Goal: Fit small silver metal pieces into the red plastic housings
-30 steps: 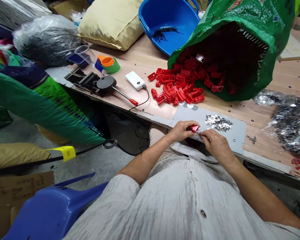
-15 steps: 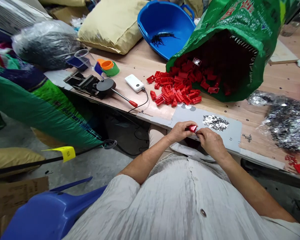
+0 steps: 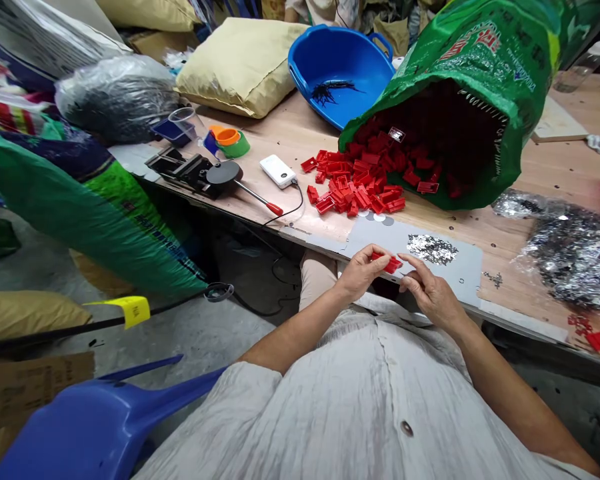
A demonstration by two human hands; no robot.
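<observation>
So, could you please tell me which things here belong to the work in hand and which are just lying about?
Likely part of the work:
red piece in the left hand
loose red pieces at the green sack
silver bits on the grey sheet

Probably just lying about:
white device
blue basin
tan sack beside it
orange cup

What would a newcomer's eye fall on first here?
Probably the green sack gaping open at upper right, red pieces heaped at its mouth and on the table. Next, the blue basin left of it. Then the left hand near the table's edge, holding one red piece, the right hand close by.
</observation>
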